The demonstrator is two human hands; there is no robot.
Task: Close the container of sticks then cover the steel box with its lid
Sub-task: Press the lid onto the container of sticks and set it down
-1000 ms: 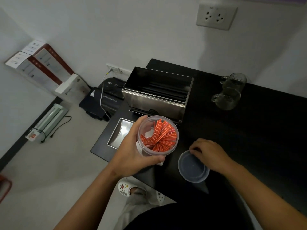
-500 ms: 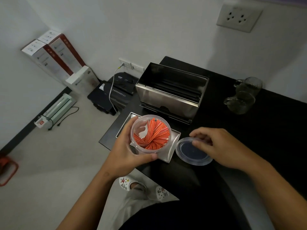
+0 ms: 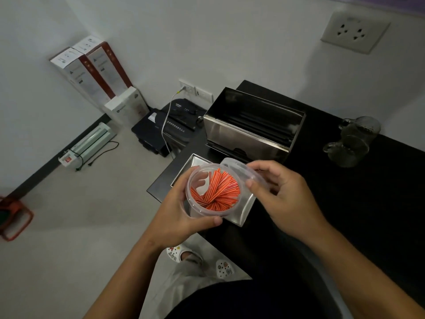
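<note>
My left hand [image 3: 181, 212] grips a clear round container [image 3: 213, 191] full of orange-red sticks, held above the table's near left corner. My right hand [image 3: 282, 194] holds the clear plastic lid [image 3: 239, 168] tilted at the container's far right rim, touching it but not seated. Behind stands the open steel box [image 3: 250, 132]. Its flat steel lid [image 3: 246, 208] lies on the table under the container, mostly hidden by it.
The black table [image 3: 368, 203] carries two glass mugs [image 3: 351, 143] at the back right. On the floor to the left are a black shredder [image 3: 174, 127], white boxes [image 3: 92, 72], a laminator [image 3: 87, 146] and a red stool [image 3: 13, 217]. My sandalled feet [image 3: 200, 261] show below.
My right hand lifted the clear lid off the table and brought it left to the container's rim. The left hand kept the container roughly in place.
</note>
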